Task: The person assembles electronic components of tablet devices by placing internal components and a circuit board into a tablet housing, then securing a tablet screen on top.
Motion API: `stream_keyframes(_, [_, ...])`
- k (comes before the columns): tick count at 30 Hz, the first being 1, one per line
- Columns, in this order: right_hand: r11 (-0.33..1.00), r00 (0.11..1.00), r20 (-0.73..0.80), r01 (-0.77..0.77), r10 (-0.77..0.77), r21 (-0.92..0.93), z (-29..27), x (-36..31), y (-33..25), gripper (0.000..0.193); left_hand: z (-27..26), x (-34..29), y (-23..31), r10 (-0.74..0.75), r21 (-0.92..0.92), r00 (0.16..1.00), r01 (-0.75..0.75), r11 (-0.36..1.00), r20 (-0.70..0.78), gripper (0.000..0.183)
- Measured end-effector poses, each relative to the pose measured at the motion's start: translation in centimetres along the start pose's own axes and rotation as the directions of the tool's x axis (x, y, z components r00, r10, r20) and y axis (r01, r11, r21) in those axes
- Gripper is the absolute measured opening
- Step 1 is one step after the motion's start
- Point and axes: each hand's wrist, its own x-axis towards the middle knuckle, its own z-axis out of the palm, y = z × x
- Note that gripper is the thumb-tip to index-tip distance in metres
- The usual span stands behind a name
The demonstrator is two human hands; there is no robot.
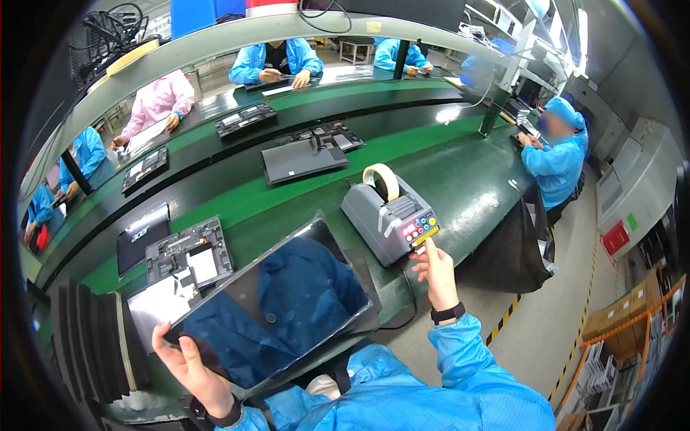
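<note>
My left hand (192,370) grips the lower left corner of a glossy dark screen panel (287,298), thumb on its face. The panel is tilted in front of me and reflects a blue sleeve and smock. My right hand (437,276) is at the front of a grey tape dispenser (388,215), index finger stretched up to its outlet beside a small pale piece of tape (420,250). Its other fingers are loosely bent and apart. A roll of cream tape (381,181) sits on the dispenser.
An opened laptop base (190,251) and a dark laptop lid (144,237) lie left of the panel. Black foam sheets (93,337) stand at the near left. More laptop parts (305,161) rest on the green bench. A black bag (507,251) hangs right; several co-workers sit around.
</note>
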Motion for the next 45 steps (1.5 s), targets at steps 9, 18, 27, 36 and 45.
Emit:
stream_keyframes(9, [0.939, 0.974, -0.142, 0.123, -0.177, -0.32, -3.0, 0.2, -1.8, 0.037, -1.7, -1.6, -0.8, -0.119, 0.031, 0.988, 0.116, 0.993, 0.095, 0.03])
stream_keyframes(18, [0.994, 0.991, -0.101, 0.083, -0.09, -0.073, -3.0, 0.3, -0.1, 0.036, -1.4, -1.7, -1.7, -0.14, 0.021, 0.985, 0.139, 0.99, 0.102, 0.029])
stream_keyframes(27, [0.738, 0.696, -0.257, 0.593, -0.671, -0.321, -1.0, -1.5, -2.4, 0.012, -0.9, -2.0, -0.2, -0.129, 0.113, 0.982, 0.114, 0.987, 0.136, 0.03])
stream_keyframes(36, [-0.014, -0.245, 0.938, 0.968, -0.245, 0.249, 15.2, -9.9, -18.5, 0.018, 1.0, -2.2, 0.2, -0.242, -0.021, 0.892, 0.27, 0.963, 0.382, 0.033])
stream_keyframes(45, [-0.182, -0.206, 0.934, 0.971, -0.293, 0.157, 19.5, -10.0, -15.2, 0.032, 1.3, -2.0, 1.2, -0.299, -0.067, 0.873, 0.35, 0.934, 0.386, 0.031])
